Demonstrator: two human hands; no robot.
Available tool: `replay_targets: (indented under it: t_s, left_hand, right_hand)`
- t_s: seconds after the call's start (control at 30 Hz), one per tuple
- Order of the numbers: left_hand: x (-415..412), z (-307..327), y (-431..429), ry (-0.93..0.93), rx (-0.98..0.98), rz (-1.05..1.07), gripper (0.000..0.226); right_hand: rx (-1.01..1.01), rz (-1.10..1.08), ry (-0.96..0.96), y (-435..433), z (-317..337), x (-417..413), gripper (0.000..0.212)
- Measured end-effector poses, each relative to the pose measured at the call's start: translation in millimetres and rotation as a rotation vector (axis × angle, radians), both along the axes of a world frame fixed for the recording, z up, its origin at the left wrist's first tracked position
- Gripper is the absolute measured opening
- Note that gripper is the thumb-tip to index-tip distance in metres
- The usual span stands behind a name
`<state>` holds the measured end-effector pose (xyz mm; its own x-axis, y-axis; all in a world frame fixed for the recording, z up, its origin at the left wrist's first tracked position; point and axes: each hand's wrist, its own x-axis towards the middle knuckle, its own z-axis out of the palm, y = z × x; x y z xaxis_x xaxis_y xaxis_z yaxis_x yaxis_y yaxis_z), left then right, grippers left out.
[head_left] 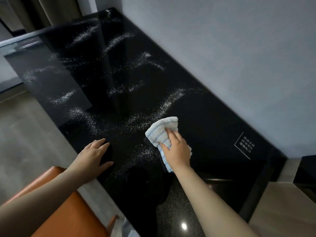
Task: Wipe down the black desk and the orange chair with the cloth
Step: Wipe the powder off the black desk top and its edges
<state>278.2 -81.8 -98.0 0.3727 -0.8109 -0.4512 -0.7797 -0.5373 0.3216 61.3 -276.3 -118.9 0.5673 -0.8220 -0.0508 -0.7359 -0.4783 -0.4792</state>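
Note:
The glossy black desk [213,117] runs along the wall and is streaked with white specks over most of its top. My right hand [176,149] grips a bunched white and pale blue cloth [160,132] and presses it onto the desk near the middle front. My left hand [94,156] lies flat with straight fingers on the desk's left front edge. The orange chair [71,212] sits at the lower left, partly hidden under my left forearm.
A grey wall [239,48] borders the desk on the right. A white printed label [243,145] sits on the desk near the wall. A pale wooden surface [287,202] adjoins the desk at the lower right. Grey floor [25,134] lies to the left.

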Motion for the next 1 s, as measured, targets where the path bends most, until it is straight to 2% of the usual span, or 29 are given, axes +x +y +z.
replay_targets:
  t_s: [0.27,0.47,0.6,0.77,1.0]
  left_hand:
    - [4.5,4.0,44.6,-0.006,0.008,-0.031,0.073]
    - [13.2,2.5,70.9,0.062,0.015,-0.118,0.074]
    - [24.5,2.1,72.8,0.097,0.033,-0.159,0.067]
    - [36.2,13.5,74.5,0.1,-0.019,-0.109,0.061]
    - [41.6,17.5,131.4,0.101,-0.006,-0.046,0.057]
  right_hand:
    - [0.04,0.03,0.022,73.0,1.5,8.8,0.058]
    - [0.059,0.062,0.035,129.2,3.5,15.3,0.06]
    - [0.071,0.072,0.041,161.9,4.1,17.9,0.061]
    - [0.089,0.069,0.05,195.7,4.9,21.1,0.064]
    - [0.144,0.082,0.055,238.4,7.0,27.4,0.062]
